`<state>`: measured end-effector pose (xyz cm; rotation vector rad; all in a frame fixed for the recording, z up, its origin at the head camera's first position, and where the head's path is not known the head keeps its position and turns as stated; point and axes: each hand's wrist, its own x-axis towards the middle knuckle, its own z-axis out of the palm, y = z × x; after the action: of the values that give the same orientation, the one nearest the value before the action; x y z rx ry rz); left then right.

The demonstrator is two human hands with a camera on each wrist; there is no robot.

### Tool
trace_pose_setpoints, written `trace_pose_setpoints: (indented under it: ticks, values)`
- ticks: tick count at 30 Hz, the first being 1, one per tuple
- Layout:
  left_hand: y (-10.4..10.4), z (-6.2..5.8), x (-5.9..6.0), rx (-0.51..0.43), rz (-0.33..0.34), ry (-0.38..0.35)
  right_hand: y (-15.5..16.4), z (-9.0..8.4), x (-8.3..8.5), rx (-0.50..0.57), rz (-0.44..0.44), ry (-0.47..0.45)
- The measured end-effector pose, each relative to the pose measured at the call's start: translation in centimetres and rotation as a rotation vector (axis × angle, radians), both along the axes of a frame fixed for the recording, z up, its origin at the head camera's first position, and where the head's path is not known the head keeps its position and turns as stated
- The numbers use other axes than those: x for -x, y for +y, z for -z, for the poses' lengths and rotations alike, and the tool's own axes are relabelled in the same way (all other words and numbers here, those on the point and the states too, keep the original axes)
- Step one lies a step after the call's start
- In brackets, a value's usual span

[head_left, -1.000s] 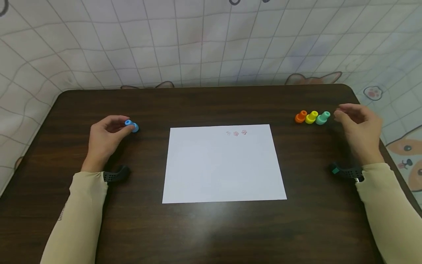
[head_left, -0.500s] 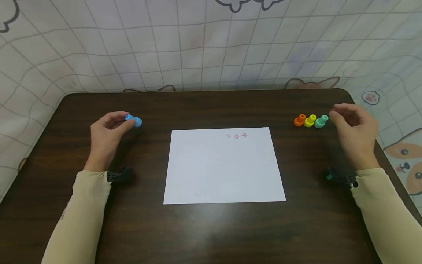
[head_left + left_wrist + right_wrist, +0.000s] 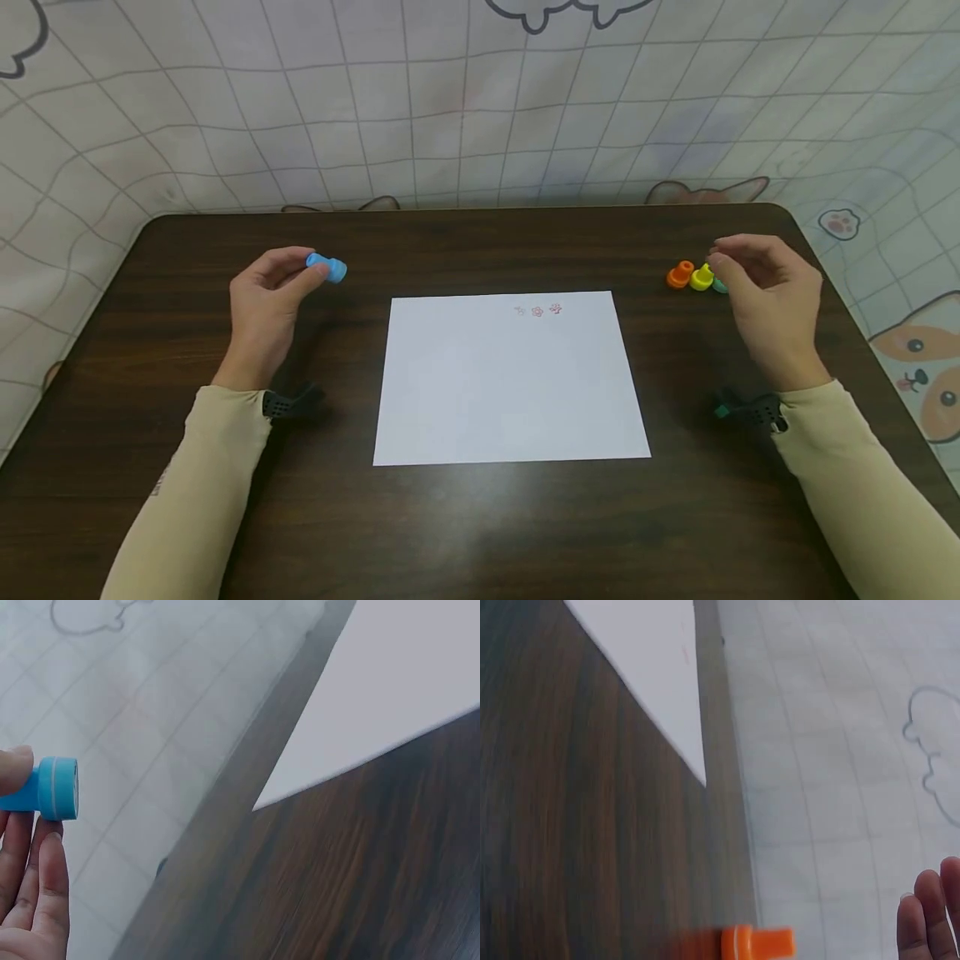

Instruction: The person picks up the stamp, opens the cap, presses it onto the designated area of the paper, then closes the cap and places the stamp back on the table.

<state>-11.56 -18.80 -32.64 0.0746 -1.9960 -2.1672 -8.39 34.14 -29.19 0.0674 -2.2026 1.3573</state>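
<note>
Evidently light and rigid, the blue stamp is pinched at its narrow stem by the left hand; the right hand, fingers loosely curled and holding nothing, hovers over the far-right stamps.

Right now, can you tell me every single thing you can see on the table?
Blue stamp: one, blue, pinched in the left hand, lifted above the table's left side.
Orange stamp: one, orange, far right of the table.
Yellow stamp: one, yellow, right beside the orange one.
Green stamp: one, teal green, mostly hidden behind the right hand.
Paper: one sheet, white, middle of the table.
Stamped marks: three, small and reddish, near the paper's top edge.
Table: one, dark brown wood.
Left hand: holds the blue stamp.
Right hand: empty, fingers loosely curled over the green stamp.
</note>
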Motion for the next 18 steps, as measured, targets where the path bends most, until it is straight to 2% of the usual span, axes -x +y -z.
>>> trace_pose_setpoints:
  ticks: [10, 18]
  values:
    - [3.0, -0.8, -0.7, -0.018, 0.099, 0.056, -3.7, -0.5, -0.1, 0.011, -0.139, 0.021]
    - [5.4, -1.5, -1.1, -0.027, 0.138, 0.101, -6.4, -0.9, 0.4, 0.184, -0.334, 0.084]
